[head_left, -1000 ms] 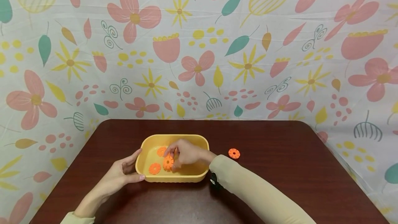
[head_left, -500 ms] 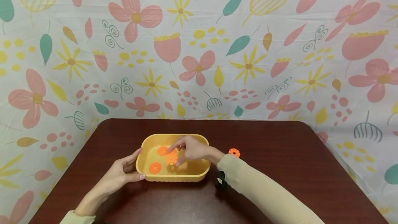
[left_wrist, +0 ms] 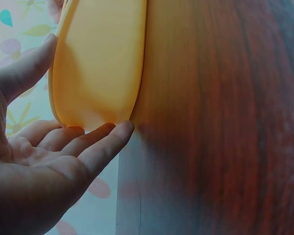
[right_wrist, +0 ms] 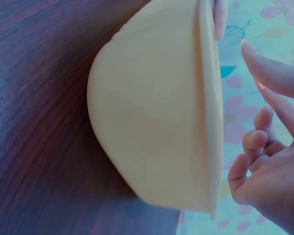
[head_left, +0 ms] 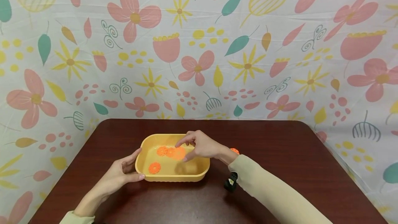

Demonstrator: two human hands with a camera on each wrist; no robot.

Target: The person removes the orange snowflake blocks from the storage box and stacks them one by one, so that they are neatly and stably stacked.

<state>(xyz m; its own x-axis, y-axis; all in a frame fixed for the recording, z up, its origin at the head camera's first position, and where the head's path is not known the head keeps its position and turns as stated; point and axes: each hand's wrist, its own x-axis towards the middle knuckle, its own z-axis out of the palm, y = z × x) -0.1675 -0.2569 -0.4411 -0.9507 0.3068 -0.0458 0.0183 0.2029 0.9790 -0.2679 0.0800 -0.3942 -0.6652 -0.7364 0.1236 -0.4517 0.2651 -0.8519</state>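
Note:
A yellow tray (head_left: 172, 178) stands on the table. My left hand (head_left: 122, 172) grips its left end, thumb at the front corner and fingers at the back one; in the left wrist view the fingertips touch its end wall (left_wrist: 100, 63). My right hand (head_left: 203, 144) is over the tray's right half, pinching a blurred orange notched disc (head_left: 179, 153) between thumb and index finger. In the right wrist view only slivers of orange show at those fingertips. Inside the tray, two more orange discs (head_left: 161, 151) appear near the back and another disc (head_left: 154, 168) lies front left.
Another orange notched disc (head_left: 234, 150) lies on the table right of the tray, partly hidden by the right wrist. The dark wooden table (head_left: 270, 141) reaches back to a flower-patterned cloth (head_left: 199, 44). A black device (head_left: 230, 182) hangs at the right wrist.
My right hand has moved up and to the right from the tray's middle, carrying the pinched disc with it. A disc shows where the hand was. The left hand keeps its place.

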